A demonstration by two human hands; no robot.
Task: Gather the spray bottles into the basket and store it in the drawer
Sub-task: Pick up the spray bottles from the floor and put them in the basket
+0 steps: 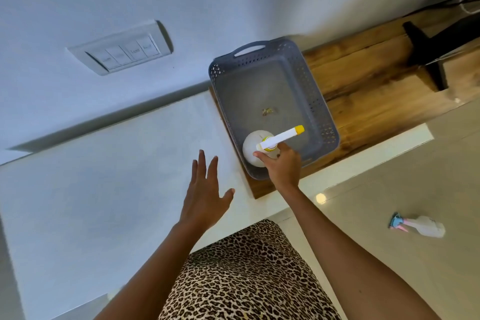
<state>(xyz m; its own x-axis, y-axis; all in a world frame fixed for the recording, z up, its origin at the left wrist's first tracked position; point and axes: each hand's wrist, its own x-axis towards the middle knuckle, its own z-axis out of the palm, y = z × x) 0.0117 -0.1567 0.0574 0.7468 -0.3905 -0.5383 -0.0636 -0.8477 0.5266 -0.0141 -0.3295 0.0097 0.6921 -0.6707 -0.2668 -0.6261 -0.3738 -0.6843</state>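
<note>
A grey perforated basket (pixel 309 91) with a handle stands on a wooden shelf (pixel 371 80). In its near corner stands a white spray bottle (pixel 253 147) with a white and yellow nozzle. My right hand (pixel 281 166) grips the bottle at its neck and trigger. Left of the basket, my left hand (pixel 205 195) hovers with its fingers spread and nothing in it. A second spray bottle (pixel 420 226), clear with a pink and blue head, lies on its side on the floor at the right.
A white wall with a switch plate (pixel 122 52) runs along the left. A black stand leg (pixel 426 47) rests on the far end of the shelf, with cables behind it. Glossy beige floor tiles (pixel 389 176) lie to the right. My leopard-print garment fills the bottom.
</note>
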